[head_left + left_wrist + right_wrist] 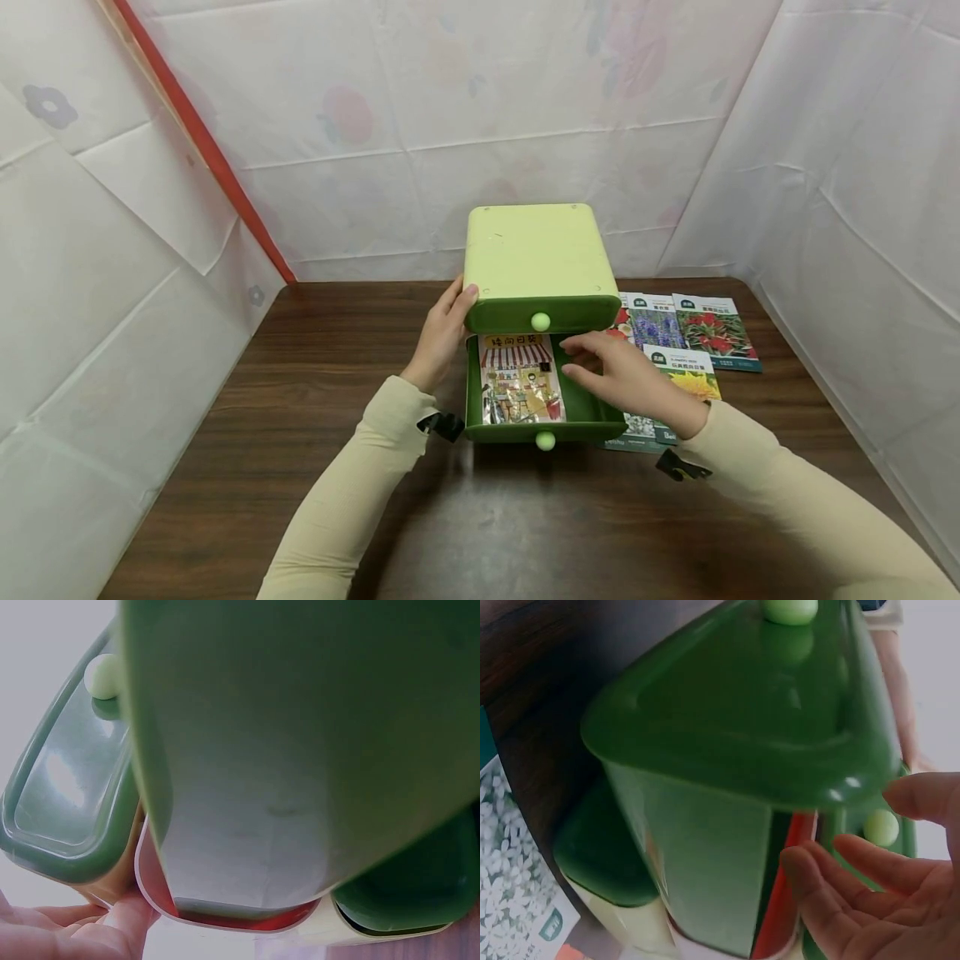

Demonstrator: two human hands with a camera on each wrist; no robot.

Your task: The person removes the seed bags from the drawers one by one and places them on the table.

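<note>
A small cabinet (pixel 536 250) with a pale green top and dark green drawer fronts stands on the table. Below its top drawer, another drawer (pixel 502 433) is pulled out. An illustrated seed packet (pixel 522 387) with a striped awning lies in the drawer's left part. My left hand (pixel 437 337) rests on the cabinet's left side, fingers fairly straight, thumb at the front corner. My right hand (pixel 630 375) hovers over the drawer's right part, fingers loosely bent, nothing between them. The right wrist view shows these fingers beside the cabinet's red slot edge (pixel 784 900).
Several flower seed packets (pixel 717 329) lie on the brown table (pixel 337 392) right of the cabinet, some overlapping. A lower drawer front (pixel 420 877) shows beneath the pulled-out one. White patterned sheeting (pixel 420 108) hangs behind and at both sides.
</note>
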